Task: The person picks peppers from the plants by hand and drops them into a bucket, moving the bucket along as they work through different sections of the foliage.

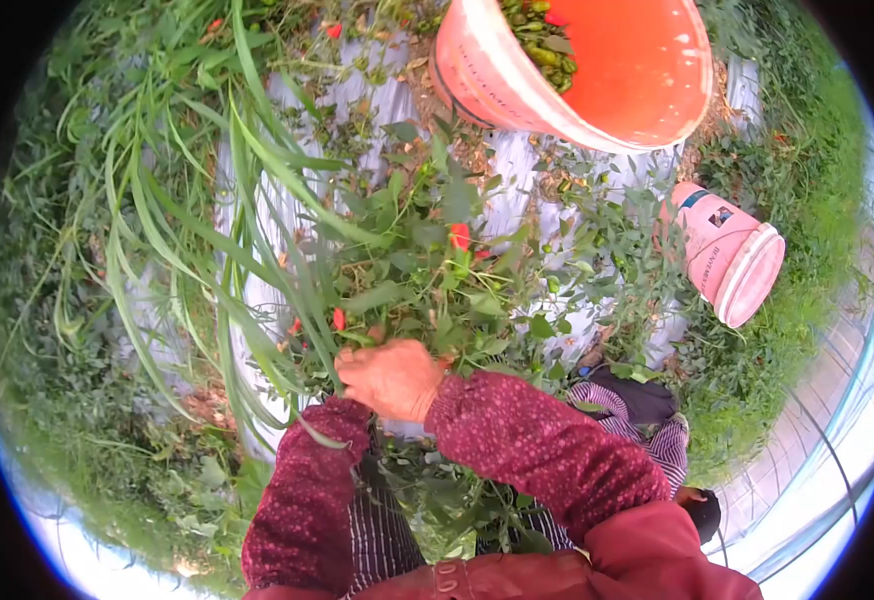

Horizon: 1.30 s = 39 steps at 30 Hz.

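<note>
My right hand [392, 378] reaches across to the left, low among the pepper plants [427, 275]. Its fingers look curled inward beside long grass blades [302, 290], and whatever they grip is hidden. The left sleeve [307, 480] ends just below it; my left hand is almost wholly covered by the right hand and the leaves. Close above the hands hangs a small red pepper [338, 319]. A larger red pepper [459, 236] shows higher up among the leaves.
A large pink bucket [487, 75] at the top holds green peppers [542, 45] and some red. A smaller pink bucket [722, 250] lies tipped on the right. Pale plastic sheeting [507, 190] covers the ground between plants. A person in striped clothing [667, 445] is at the lower right.
</note>
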{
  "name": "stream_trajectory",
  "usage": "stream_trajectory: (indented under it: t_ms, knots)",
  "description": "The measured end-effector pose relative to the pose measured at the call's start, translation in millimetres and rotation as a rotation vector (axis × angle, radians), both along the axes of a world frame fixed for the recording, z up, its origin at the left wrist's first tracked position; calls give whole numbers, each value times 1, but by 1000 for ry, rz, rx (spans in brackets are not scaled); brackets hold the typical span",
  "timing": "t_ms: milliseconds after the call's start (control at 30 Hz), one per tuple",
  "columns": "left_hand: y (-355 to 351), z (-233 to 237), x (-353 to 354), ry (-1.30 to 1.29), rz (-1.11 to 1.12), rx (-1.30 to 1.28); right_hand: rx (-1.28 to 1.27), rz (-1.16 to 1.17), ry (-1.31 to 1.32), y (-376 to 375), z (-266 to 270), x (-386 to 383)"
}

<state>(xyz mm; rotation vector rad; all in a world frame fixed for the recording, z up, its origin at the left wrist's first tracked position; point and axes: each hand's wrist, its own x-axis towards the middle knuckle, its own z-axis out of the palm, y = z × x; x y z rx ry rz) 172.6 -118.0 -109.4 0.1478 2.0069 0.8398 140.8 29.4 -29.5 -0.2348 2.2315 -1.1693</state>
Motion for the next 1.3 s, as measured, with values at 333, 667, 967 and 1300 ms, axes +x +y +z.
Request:
stream_trajectory:
  t_ms: [333,667,967,1300]
  knots:
    - [23,110,-44,58,-520,-415,-324,-950,-539,55,45,42]
    - [119,206,-74,-22,-225,3,-922,-1296,-857,88,66,99]
    - [242,18,-136,344,-376,-44,-1067,-1365,-730,42,12,79]
    - [240,-77,-197,-212,-55,-543,-1174,-1571,-662,49,-15,56]
